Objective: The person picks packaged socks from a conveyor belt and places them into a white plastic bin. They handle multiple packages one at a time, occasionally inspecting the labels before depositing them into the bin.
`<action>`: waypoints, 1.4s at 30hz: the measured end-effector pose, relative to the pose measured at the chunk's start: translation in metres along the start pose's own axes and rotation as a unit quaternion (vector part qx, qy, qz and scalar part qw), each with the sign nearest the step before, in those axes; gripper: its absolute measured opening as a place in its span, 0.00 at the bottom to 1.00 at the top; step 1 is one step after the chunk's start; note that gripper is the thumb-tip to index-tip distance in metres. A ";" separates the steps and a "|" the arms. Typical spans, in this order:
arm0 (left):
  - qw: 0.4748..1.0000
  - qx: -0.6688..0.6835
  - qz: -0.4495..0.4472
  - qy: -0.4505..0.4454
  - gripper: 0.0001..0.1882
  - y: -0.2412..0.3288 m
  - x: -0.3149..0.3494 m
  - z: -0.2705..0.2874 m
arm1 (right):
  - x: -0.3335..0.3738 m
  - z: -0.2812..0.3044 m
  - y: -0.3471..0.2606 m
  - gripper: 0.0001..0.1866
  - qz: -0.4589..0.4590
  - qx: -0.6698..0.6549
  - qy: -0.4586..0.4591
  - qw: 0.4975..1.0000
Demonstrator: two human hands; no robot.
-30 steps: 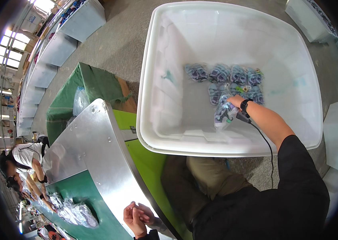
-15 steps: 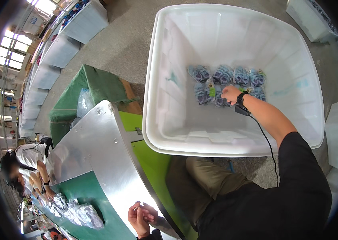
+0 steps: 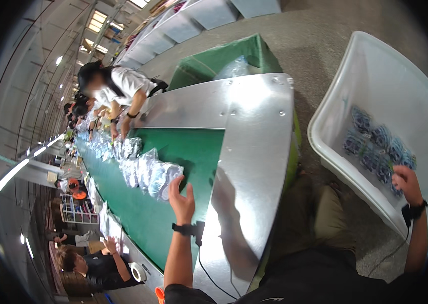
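Observation:
My left hand [image 3: 181, 202] reaches over the green conveyor belt [image 3: 201, 162], thumb and fingers apart. Its fingertips are at the near end of a row of clear plastic-bagged packages [image 3: 150, 175]; whether they touch is hard to tell. At the right, my right hand [image 3: 408, 185] is over a large white bin [image 3: 338, 124], its fingers loosely bent and slightly apart, with nothing visible in them. On the bin's floor lie several blue-grey bundles in clear wrapping [image 3: 380, 136], set in rows, some with small green tags. The right hand hides part of the nearest bundles.
A metal rim [image 3: 254, 131] borders the belt's end. Behind it stands a green cloth-covered container [image 3: 199, 68] with clear plastic in it. A person in white [image 3: 128, 83] handles packages farther up the belt; another in black [image 3: 105, 268] is at lower left. White bins [image 3: 209, 17] line the back.
My view has swung left toward the belt. My left hand has moved from above the metal rim to the bagged packages. My right hand has drawn back from the bundles toward the bin's near side.

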State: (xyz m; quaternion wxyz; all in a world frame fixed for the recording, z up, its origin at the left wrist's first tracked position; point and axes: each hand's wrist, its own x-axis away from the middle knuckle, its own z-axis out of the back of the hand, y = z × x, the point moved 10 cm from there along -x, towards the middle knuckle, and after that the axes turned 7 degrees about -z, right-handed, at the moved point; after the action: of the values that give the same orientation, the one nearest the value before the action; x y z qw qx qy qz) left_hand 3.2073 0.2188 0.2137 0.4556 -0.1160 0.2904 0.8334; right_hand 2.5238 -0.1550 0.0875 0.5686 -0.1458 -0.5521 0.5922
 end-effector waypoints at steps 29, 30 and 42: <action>0.924 0.305 0.229 -0.022 0.45 -0.130 0.092 -0.005 | 0.119 -0.102 -0.073 0.16 0.086 0.043 -0.101 0.990; 0.948 0.292 0.128 -0.010 0.44 -0.097 0.090 0.003 | 0.119 -0.108 -0.078 0.16 0.100 0.041 -0.112 0.988; 0.885 0.400 0.193 -0.144 0.45 0.064 0.130 -0.030 | 0.107 -0.255 -0.156 0.17 0.215 0.022 -0.290 0.932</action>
State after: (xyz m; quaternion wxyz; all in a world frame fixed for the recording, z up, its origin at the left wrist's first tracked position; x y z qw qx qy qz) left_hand 3.0798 0.2646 0.1542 0.3305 0.2551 0.5471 0.7255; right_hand 2.7747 0.0190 0.1758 0.2456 -0.0705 -0.6354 0.7287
